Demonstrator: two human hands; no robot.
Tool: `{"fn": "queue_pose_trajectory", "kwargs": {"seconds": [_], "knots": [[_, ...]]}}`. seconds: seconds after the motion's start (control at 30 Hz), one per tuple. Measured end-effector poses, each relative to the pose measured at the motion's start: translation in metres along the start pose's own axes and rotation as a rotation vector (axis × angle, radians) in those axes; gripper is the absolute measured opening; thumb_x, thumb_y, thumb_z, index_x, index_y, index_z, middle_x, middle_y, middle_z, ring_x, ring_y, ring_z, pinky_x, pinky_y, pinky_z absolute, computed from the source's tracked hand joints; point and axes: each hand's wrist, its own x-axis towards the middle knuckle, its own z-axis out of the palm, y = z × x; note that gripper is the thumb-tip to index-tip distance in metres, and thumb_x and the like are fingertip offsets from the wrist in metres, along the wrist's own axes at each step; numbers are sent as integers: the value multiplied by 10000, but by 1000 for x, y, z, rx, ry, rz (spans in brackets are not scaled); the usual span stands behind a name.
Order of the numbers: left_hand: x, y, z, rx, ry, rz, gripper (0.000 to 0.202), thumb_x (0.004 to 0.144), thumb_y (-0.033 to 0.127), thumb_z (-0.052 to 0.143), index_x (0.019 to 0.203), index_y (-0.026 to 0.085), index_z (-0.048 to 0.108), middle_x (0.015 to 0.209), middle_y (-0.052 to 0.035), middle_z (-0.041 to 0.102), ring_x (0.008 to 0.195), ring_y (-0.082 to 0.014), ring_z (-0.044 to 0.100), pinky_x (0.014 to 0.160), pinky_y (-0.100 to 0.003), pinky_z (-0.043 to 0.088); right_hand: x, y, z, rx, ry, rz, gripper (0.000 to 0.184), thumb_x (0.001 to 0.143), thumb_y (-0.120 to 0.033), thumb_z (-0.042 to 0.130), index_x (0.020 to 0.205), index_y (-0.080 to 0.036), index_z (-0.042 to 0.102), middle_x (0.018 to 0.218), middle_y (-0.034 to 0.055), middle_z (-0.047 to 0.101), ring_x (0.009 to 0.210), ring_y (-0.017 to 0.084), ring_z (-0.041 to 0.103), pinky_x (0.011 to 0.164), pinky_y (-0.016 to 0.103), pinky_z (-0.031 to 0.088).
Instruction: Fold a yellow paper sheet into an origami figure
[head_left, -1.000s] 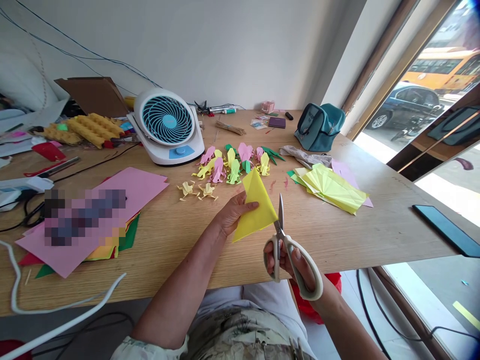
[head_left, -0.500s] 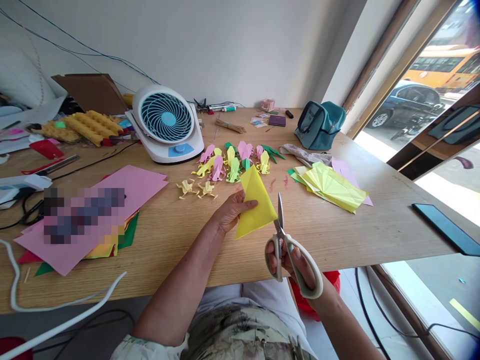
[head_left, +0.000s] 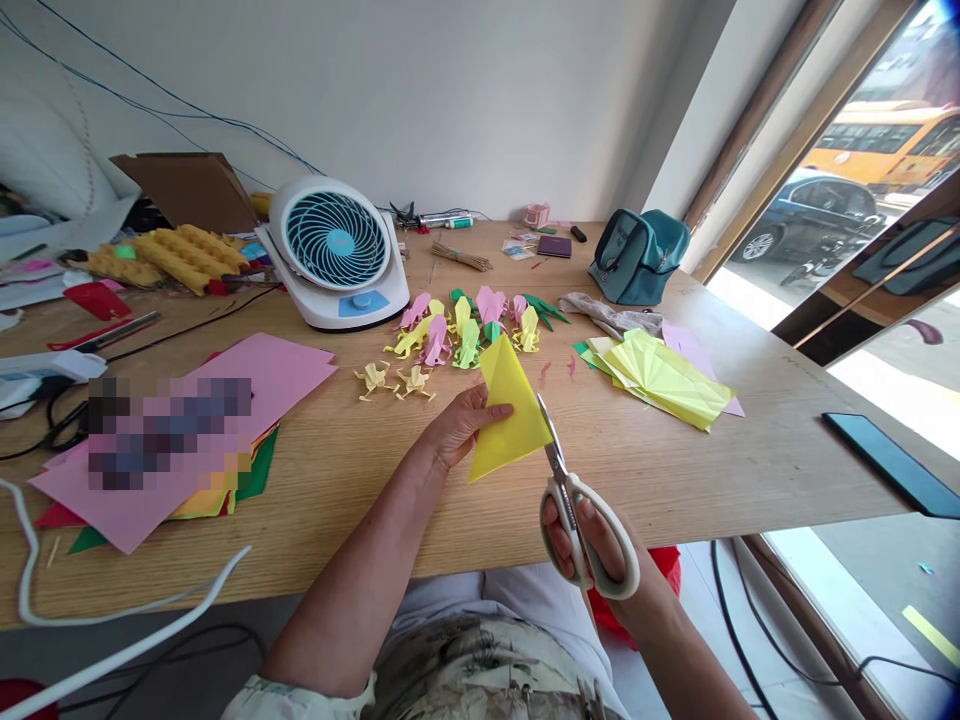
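Note:
My left hand (head_left: pixel 466 425) pinches a folded sheet of yellow paper (head_left: pixel 511 410) by its left side, thumb on top, held above the table. Fingers of my right hand (head_left: pixel 589 540) are through the handles of white-handled scissors (head_left: pixel 559 462). Their blades lie close together along the paper's right edge; whether paper sits between them I cannot tell. Beyond the sheet stands a group of folded paper figures (head_left: pixel 466 340) in pink, yellow and green. Two small pale yellow figures (head_left: pixel 414 381) are left of it.
Pink sheets (head_left: pixel 247 390) top a coloured paper stack at left, partly blurred. A white fan (head_left: pixel 390 290) stands behind it. Folded yellow papers (head_left: pixel 664 378) lie at right, near a teal bag (head_left: pixel 637 260). A phone (head_left: pixel 892 460) rests by the right edge.
The scissors' blades have closed from wide apart to nearly together at the paper's right edge, and the handles have come together. My left hand and the paper stay almost still.

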Motion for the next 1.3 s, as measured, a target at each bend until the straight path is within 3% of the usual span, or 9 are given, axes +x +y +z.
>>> {"fn": "queue_pose_trajectory", "kwargs": {"seconds": [0.33,0.67,1.03,1.3], "knots": [[-3,0,4,39,-31,-18,498,531,280,953,951,129,731,902,-79,774,789,-196,715,747,-265,509,8,-2,3,40,-33,-23,517,872,-671,583,924,-164,665,666,20,574,550,119,514,513,249,390],[-6,3,6,-1,-33,-25,524,502,281,967,945,137,728,890,-63,767,750,-160,683,711,-253,512,13,10,-2,-5,-21,-32,532,889,-688,536,905,-166,634,627,6,548,492,93,469,482,237,336],[-5,-1,5,40,-56,-15,486,524,287,953,921,137,717,908,-78,762,776,-191,692,754,-288,506,17,1,4,11,-31,-45,546,873,-695,560,929,-161,661,661,21,566,544,125,497,509,263,377],[-5,-1,6,32,-65,-25,495,522,289,954,930,133,720,923,-88,765,781,-193,699,749,-284,513,19,4,5,20,35,-29,555,845,-711,583,876,-161,645,605,-3,545,486,95,469,468,227,334]]}}
